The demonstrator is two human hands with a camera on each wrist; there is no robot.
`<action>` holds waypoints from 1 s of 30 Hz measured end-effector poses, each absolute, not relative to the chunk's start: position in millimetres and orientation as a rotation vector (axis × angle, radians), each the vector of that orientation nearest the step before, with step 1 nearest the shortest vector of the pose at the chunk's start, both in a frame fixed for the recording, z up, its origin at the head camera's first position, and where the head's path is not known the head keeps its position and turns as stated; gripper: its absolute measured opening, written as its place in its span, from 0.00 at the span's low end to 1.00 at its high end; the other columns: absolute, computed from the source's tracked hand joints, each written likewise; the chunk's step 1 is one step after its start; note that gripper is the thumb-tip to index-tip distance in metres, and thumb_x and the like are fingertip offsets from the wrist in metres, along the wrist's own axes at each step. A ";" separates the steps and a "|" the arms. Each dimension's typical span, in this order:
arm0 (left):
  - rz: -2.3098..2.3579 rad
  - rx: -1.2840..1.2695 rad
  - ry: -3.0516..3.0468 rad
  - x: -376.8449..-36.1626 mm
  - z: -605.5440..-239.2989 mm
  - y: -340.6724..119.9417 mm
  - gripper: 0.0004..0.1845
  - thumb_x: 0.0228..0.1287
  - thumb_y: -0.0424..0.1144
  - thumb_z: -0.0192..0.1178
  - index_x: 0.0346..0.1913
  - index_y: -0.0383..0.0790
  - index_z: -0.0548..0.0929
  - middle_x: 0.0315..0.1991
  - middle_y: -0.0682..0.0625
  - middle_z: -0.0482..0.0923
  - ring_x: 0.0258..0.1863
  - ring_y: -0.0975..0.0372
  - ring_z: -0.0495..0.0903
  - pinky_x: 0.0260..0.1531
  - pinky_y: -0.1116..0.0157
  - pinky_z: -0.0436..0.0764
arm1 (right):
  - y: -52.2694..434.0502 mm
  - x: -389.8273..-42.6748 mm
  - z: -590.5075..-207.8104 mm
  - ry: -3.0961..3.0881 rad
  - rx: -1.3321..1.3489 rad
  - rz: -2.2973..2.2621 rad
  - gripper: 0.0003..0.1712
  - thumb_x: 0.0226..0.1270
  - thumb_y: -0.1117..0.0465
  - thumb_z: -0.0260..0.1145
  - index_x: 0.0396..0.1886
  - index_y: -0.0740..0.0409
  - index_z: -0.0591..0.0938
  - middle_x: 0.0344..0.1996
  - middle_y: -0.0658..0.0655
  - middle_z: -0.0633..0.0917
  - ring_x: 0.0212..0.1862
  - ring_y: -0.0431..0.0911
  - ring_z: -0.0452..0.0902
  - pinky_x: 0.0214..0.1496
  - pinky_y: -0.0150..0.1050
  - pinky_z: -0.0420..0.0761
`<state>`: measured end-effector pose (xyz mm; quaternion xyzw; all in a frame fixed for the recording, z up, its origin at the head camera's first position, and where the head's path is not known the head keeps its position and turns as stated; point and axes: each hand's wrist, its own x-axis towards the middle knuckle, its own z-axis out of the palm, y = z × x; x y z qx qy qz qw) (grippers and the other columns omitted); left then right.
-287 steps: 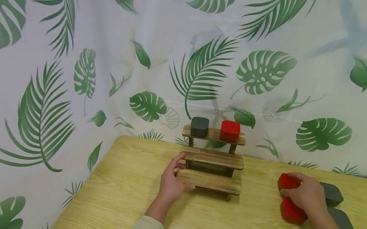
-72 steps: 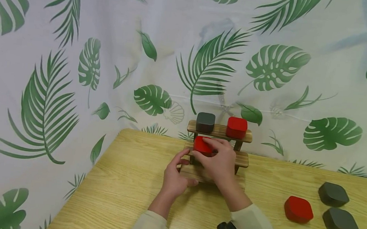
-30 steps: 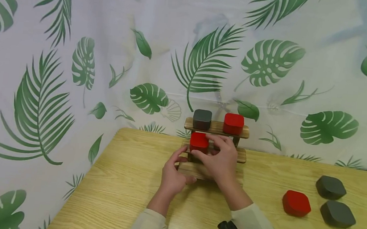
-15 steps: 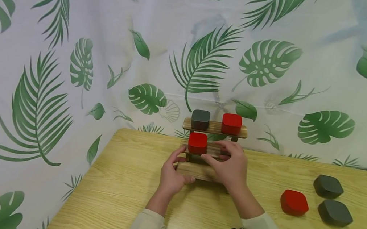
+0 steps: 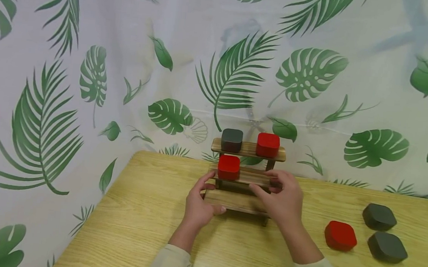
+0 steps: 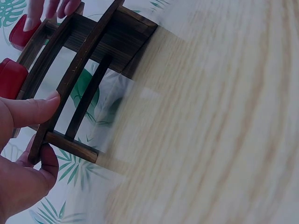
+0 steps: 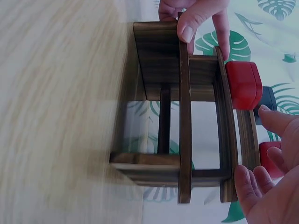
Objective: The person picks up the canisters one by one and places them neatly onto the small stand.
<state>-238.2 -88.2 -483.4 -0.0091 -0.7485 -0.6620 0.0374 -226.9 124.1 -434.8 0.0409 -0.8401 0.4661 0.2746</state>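
Step in hand: stocking the wooden stepped rack (image 5: 246, 176). Top shelf has a grey box (image 5: 231, 140) and a red box (image 5: 267, 145); mid shelf has one red box (image 5: 228, 167) at its left end, right half bare.

Your left hand (image 5: 200, 206) grips the rack's left end, thumb on the mid slat. Your right hand (image 5: 284, 199) is at the right end, fingers loosely curled by the slat, empty as far as I can tell.

Next, prob: reach right to the loose red box (image 5: 340, 235) or grey boxes (image 5: 379, 216) (image 5: 387, 247) on the surface (image 5: 145, 225).

Boxes: matte, rounded squares. Rack: dark, rough-grained slats.
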 end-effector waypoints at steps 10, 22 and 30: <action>-2.038 -0.043 -2.284 -238.3 -484.8 -88.1 0.56 0.33 0.14 0.75 0.66 0.66 0.75 0.52 0.48 0.74 0.47 0.49 0.71 0.30 0.60 0.81 | 144.6 -220.3 -441.9 -2.269 0.060 1.256 0.27 0.48 0.59 0.84 0.49 0.60 0.86 0.46 0.55 0.82 0.43 0.50 0.80 0.38 0.37 0.84; -2.030 -0.056 -2.276 -238.6 -485.1 -88.9 0.56 0.35 0.14 0.76 0.67 0.64 0.75 0.58 0.48 0.73 0.53 0.52 0.71 0.39 0.57 0.80 | 172.5 -196.9 -436.3 -2.378 -0.057 1.216 0.31 0.52 0.52 0.82 0.54 0.59 0.84 0.51 0.58 0.82 0.49 0.55 0.79 0.42 0.42 0.83; -2.010 -0.056 -2.281 -238.7 -484.4 -85.4 0.55 0.34 0.14 0.76 0.68 0.61 0.75 0.59 0.52 0.73 0.53 0.54 0.72 0.40 0.58 0.79 | 194.4 -186.1 -439.8 -2.458 -0.127 1.180 0.33 0.55 0.48 0.79 0.57 0.59 0.82 0.54 0.61 0.81 0.50 0.57 0.78 0.45 0.52 0.82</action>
